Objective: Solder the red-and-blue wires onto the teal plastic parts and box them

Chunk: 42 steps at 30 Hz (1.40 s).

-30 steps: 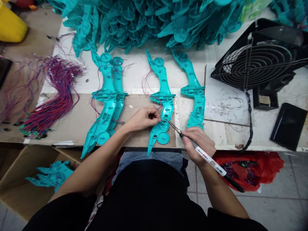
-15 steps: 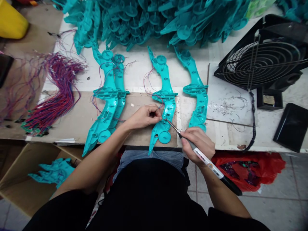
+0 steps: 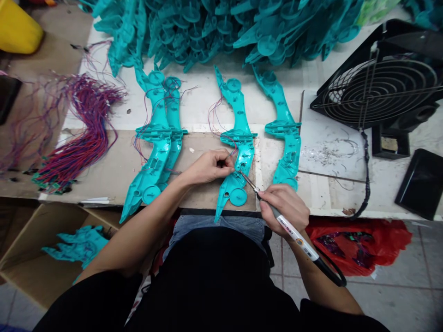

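Note:
A teal plastic bow-shaped part (image 3: 244, 152) lies in front of me, thin red and blue wires (image 3: 215, 113) running along its left side. My left hand (image 3: 212, 167) pinches a wire at the part's left edge; the wire's end is hidden by the fingers. My right hand (image 3: 285, 210) is closed around a soldering iron (image 3: 294, 234), white and grey with a black cord end. The iron's metal tip touches the lower half of the part, close to my left fingertips. Another teal part (image 3: 289, 147) lies to the right, and two overlapping ones (image 3: 161, 147) to the left.
A large teal pile (image 3: 207, 27) spans the back. Bundled wires (image 3: 83, 143) lie left. At right are a black fan (image 3: 377, 87), a small black holder (image 3: 391, 142) and a dark flat object (image 3: 420, 182). A cardboard box (image 3: 31, 258) and red bag (image 3: 394, 240) sit below the table edge.
The whole view has shifted slightly. Both hands hold nearly the same pose, with the iron's tip still at the part; the rear end of the iron and its cord have swung a little.

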Motion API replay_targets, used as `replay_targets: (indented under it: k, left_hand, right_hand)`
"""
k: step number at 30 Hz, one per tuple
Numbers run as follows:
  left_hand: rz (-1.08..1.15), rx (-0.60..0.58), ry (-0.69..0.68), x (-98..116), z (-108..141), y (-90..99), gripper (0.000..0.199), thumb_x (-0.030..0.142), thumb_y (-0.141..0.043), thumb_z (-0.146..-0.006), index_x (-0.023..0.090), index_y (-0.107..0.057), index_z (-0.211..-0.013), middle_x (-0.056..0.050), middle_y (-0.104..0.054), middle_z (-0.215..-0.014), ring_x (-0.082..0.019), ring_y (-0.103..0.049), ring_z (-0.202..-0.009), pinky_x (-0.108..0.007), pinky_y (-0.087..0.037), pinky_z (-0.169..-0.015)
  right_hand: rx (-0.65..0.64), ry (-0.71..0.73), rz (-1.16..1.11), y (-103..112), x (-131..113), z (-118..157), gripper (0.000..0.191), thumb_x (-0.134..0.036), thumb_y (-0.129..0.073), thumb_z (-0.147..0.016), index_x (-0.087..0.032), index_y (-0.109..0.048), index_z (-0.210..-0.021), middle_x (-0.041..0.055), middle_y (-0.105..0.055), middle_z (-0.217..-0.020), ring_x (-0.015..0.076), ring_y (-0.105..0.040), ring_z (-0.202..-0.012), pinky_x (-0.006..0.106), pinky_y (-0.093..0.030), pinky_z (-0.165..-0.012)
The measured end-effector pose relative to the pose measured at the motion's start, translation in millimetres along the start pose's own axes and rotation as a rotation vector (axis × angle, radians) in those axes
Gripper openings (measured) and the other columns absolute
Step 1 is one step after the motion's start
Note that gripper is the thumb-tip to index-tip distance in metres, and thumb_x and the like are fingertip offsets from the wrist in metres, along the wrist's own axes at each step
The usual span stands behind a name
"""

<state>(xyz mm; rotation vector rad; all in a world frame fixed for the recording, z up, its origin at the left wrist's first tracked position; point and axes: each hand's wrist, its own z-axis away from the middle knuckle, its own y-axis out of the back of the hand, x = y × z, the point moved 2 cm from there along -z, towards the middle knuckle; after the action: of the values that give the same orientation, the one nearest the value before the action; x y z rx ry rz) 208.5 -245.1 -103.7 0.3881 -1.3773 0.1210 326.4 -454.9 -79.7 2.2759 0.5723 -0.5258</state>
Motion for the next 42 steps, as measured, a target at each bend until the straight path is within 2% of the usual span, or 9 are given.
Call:
replay_targets:
  k: [10, 13, 15, 18, 21, 25, 29, 36, 42]
  left_hand:
    - [0.034, 0.006, -0.001, -0.1, -1.5, 0.1, 0.01, 0.023, -0.066, -0.074, 0.014, -0.063, -0.069, -0.001, -0.06, -0.07, -0.011, -0.053, -0.068, -0.024, -0.042, -0.066]
    - [0.026, 0.006, -0.007, -0.7, -1.9, -0.3, 0.01, 0.023, -0.064, -0.074, 0.014, -0.063, -0.069, -0.001, -0.06, -0.07, -0.012, -0.053, -0.069, -0.024, -0.042, -0.066]
    - [0.014, 0.007, -0.016, -1.0, -1.8, -0.6, 0.009, 0.022, -0.063, -0.075, 0.015, -0.063, -0.07, -0.002, -0.061, -0.071, -0.012, -0.054, -0.069, -0.024, -0.042, -0.066]
    - [-0.002, 0.009, -0.021, -1.4, -1.6, -1.0, 0.007, 0.021, -0.063, -0.074, 0.015, -0.063, -0.071, -0.001, -0.06, -0.07, -0.012, -0.053, -0.067, -0.024, -0.043, -0.065]
    - [-0.005, 0.01, -0.024, -1.0, -1.8, -1.3, 0.006, 0.02, -0.061, -0.074, 0.015, -0.062, -0.071, -0.001, -0.06, -0.07, -0.011, -0.053, -0.066, -0.024, -0.043, -0.064]
    - [0.028, 0.038, 0.001, 1.4, -2.3, -2.3, 0.003, 0.018, -0.063, -0.072, 0.014, -0.063, -0.073, -0.001, -0.062, -0.072, -0.011, -0.053, -0.067, -0.024, -0.044, -0.065]
    - [0.177, 0.146, 0.058, 1.6, -2.7, -3.9, 0.018, 0.025, -0.071, -0.072, 0.013, -0.066, -0.084, 0.0, -0.06, -0.074, -0.01, -0.05, -0.065, -0.022, -0.041, -0.06]
    - [0.284, 0.285, 0.144, -1.7, -4.6, -13.9, 0.03, 0.041, -0.077, -0.07, 0.014, -0.066, -0.075, -0.001, -0.063, -0.072, -0.011, -0.052, -0.066, -0.024, -0.042, -0.063]
    - [0.196, 0.331, 0.176, 2.0, -6.0, -22.7, 0.015, 0.027, -0.072, -0.073, 0.013, -0.066, -0.073, -0.002, -0.065, -0.071, -0.011, -0.054, -0.066, -0.023, -0.042, -0.062]
  right_hand:
    - [0.124, -0.203, -0.113, 2.2, 15.9, -17.9, 0.025, -0.029, -0.063, -0.094, -0.025, -0.07, -0.117, 0.0039, -0.075, -0.09, 0.0189, -0.071, -0.079, 0.035, -0.058, -0.072]
    - [0.038, -0.301, -0.089, -10.0, 23.7, -43.1, 0.016, -0.027, -0.066, -0.092, -0.026, -0.071, -0.107, 0.0021, -0.075, -0.093, 0.0178, -0.071, -0.085, 0.034, -0.059, -0.081]
    - [-0.039, -0.326, -0.109, -21.7, 28.1, -61.2, 0.02, -0.025, -0.067, -0.09, -0.027, -0.069, -0.11, 0.0021, -0.075, -0.101, 0.0175, -0.071, -0.091, 0.033, -0.058, -0.084]
    - [-0.162, -0.319, -0.201, -39.6, 32.9, -81.8, 0.032, -0.022, -0.064, -0.089, -0.025, -0.062, -0.121, 0.0028, -0.073, -0.108, 0.0158, -0.07, -0.09, 0.031, -0.058, -0.081]
    - [-0.24, -0.296, -0.217, -50.6, 34.6, -91.1, 0.029, -0.019, -0.059, -0.09, -0.022, -0.062, -0.119, 0.0032, -0.072, -0.106, 0.0142, -0.068, -0.086, 0.029, -0.057, -0.079]
    - [-0.238, -0.277, -0.191, -51.7, 34.8, -89.7, 0.025, -0.019, -0.057, -0.091, -0.023, -0.064, -0.114, 0.0019, -0.072, -0.104, 0.0147, -0.068, -0.087, 0.03, -0.056, -0.082]
    - [-0.203, -0.287, -0.155, -48.6, 39.1, -79.0, 0.025, -0.02, -0.059, -0.091, -0.024, -0.064, -0.115, 0.0025, -0.072, -0.105, 0.0161, -0.068, -0.09, 0.031, -0.056, -0.085]
    - [-0.175, -0.3, -0.099, -46.4, 43.5, -67.4, 0.025, -0.026, -0.058, -0.094, -0.025, -0.065, -0.118, 0.0035, -0.072, -0.103, 0.0175, -0.068, -0.089, 0.033, -0.057, -0.088]
    - [0.044, -0.294, -0.023, -13.3, 28.6, -46.3, 0.035, -0.044, -0.056, -0.096, -0.025, -0.068, -0.123, 0.0071, -0.073, -0.106, 0.0217, -0.068, -0.092, 0.037, -0.057, -0.086]
